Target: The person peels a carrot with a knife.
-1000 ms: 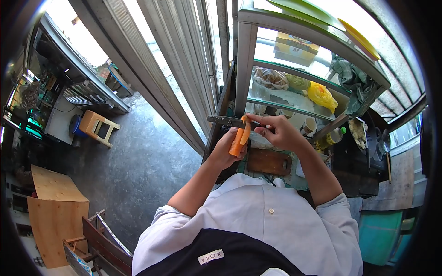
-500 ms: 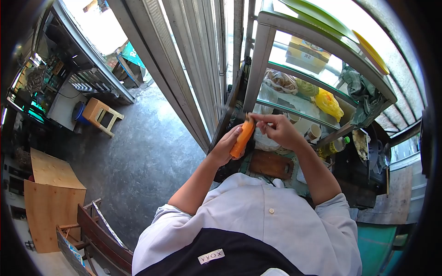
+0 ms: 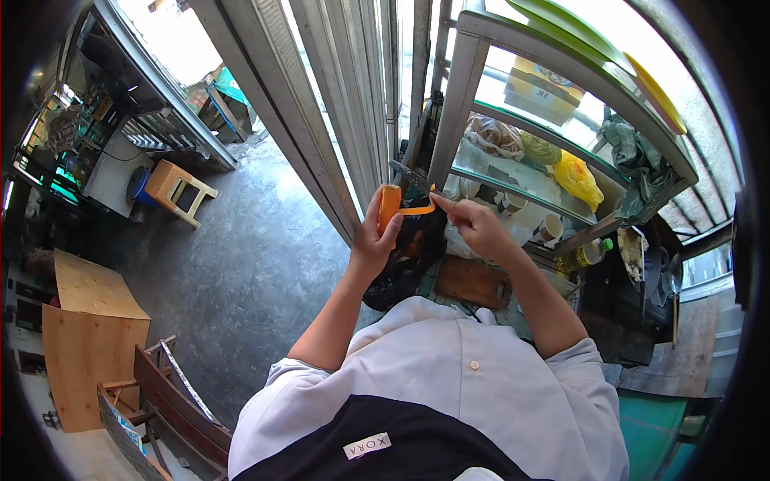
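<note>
I have the carrot (image 3: 390, 207) wrapped in the left hand (image 3: 370, 244), a peel strip (image 3: 417, 211) bridging toward the right hand (image 3: 475, 226).
I judge the carrot light, stiff and slick where bared, best gripped low with the thumb along its right side, as here; the strip looks pliable and easily torn. My right fingers close around the knife (image 3: 412, 176), its blade just beyond both grips. Below and between them hangs a black plastic bag (image 3: 409, 256); nearer me, below the right grip, lies the wooden cutting board (image 3: 472, 282).

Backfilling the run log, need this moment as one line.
left hand: holds carrot | right hand: holds knife | orange strip: between carrot and right hand | wooden board: in neither hand
</note>
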